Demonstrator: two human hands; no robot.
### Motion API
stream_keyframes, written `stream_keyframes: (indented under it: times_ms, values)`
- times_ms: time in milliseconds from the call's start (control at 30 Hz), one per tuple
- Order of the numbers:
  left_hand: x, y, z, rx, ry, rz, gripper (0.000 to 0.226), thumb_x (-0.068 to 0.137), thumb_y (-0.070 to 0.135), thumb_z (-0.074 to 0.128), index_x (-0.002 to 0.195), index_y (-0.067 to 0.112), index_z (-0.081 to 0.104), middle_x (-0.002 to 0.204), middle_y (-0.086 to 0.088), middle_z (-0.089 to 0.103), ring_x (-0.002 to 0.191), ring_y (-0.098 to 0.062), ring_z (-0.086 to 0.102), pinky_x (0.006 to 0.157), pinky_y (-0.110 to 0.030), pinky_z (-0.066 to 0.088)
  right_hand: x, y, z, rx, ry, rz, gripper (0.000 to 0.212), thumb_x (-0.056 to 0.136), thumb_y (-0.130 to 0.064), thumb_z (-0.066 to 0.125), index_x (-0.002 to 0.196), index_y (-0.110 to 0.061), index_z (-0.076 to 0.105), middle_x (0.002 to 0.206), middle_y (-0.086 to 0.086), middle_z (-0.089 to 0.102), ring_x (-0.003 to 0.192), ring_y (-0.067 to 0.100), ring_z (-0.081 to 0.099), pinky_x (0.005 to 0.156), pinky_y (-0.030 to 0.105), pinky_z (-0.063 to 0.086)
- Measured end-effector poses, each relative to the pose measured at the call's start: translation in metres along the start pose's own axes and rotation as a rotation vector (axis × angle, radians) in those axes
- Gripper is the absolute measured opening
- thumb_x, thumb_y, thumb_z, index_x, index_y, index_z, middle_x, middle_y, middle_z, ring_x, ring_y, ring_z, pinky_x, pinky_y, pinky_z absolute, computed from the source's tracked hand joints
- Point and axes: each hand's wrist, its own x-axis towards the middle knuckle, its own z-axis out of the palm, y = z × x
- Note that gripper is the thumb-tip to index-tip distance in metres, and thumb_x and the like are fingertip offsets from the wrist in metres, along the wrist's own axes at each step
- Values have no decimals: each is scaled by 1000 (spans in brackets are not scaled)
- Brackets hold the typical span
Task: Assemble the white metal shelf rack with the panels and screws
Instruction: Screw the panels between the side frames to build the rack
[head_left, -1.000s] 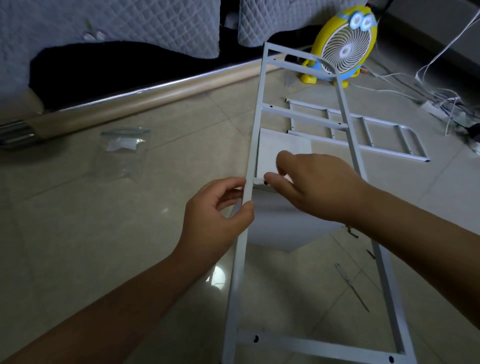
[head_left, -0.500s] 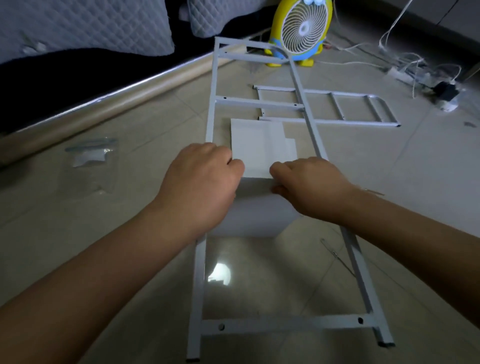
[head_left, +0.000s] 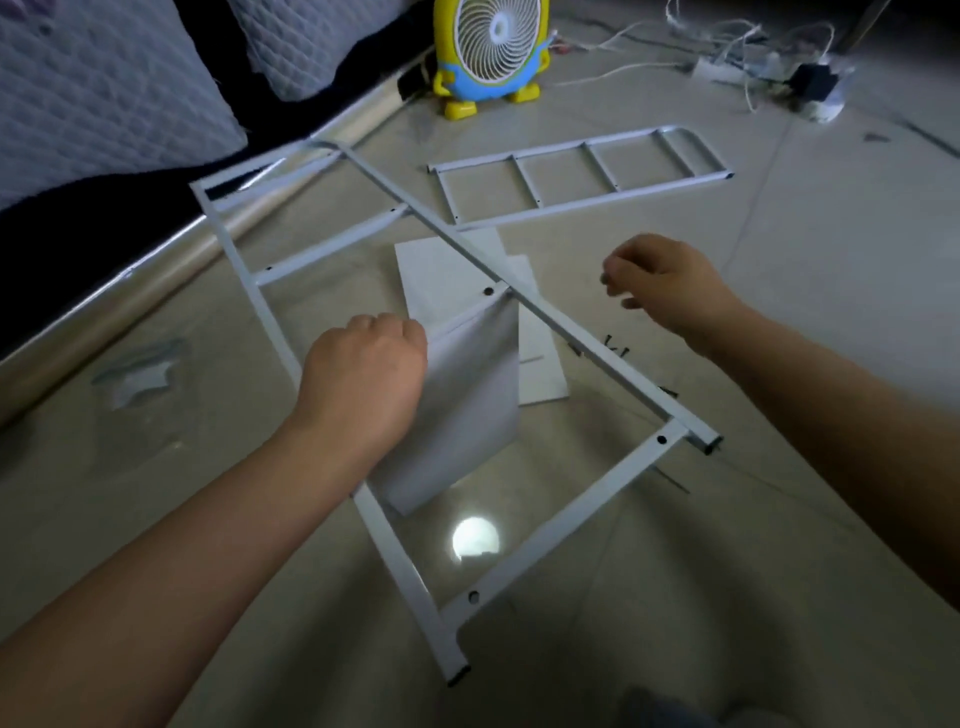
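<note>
A white ladder-like side frame (head_left: 571, 332) is held tilted above the floor. My left hand (head_left: 363, 374) grips its left rail together with a white shelf panel (head_left: 467, 405), which hangs down from a crossbar. My right hand (head_left: 670, 286) hovers to the right of the frame, apart from it, with its fingers pinched on a small dark thing that looks like a screw (head_left: 604, 278). More white panels (head_left: 441, 270) lie flat on the floor under the frame. A second side frame (head_left: 571, 176) lies further back. Black screws (head_left: 615, 348) are scattered beside the right rail.
A yellow desk fan (head_left: 491, 47) stands at the back. A power strip with white cables (head_left: 779, 73) lies at the far right. An empty plastic bag (head_left: 137, 374) sits on the tiles at left. A quilted bed cover (head_left: 104, 78) and the bed's edge run along the left.
The frame has swung to a diagonal tilt. My right hand has come off the panel and moved up and to the right. My left hand keeps its hold on the rail and panel.
</note>
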Motion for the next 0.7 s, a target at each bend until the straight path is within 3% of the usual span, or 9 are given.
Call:
stream_keyframes:
  times_ms: [67,133,267,400,500,700]
  values:
    - [-4,7,-1,63,60,91,15,48,-4,55,62,1,59,51,-13,51,43,-26,51,38,-21,34,7,44,1,-163,-30,128,21,94,-17,45,95,-2,59,99,17,64,88,28,60,83,40,49]
    - [-8,14,0,77,127,120,28,58,0,37,68,0,63,54,-12,53,46,-25,52,40,-23,36,2,87,11,-411,-166,182,21,93,-16,46,95,0,59,96,18,63,83,26,55,75,32,44]
    - [-20,23,5,24,230,168,35,61,-2,33,74,-2,65,58,-13,54,50,-26,52,42,-26,39,-24,146,34,-712,-441,232,18,91,-14,47,98,-3,59,93,12,57,82,21,47,69,27,35]
    - [-27,27,4,4,288,218,34,62,-5,37,80,-6,66,60,-14,56,51,-26,53,43,-27,41,-40,170,58,-692,-518,235,26,91,-16,48,111,-3,59,113,15,59,99,27,55,82,33,45]
    - [-32,27,5,12,353,265,33,63,-7,41,84,-7,67,61,-15,57,52,-26,53,43,-28,42,-44,173,75,-643,-509,219,31,92,-16,52,118,0,53,122,19,54,109,32,53,94,40,43]
    - [-37,27,5,-28,417,306,31,60,-11,52,87,-7,67,63,-14,57,53,-26,51,44,-29,42,-52,192,89,-630,-477,310,27,91,-12,53,116,-4,53,119,16,56,108,29,53,95,41,44]
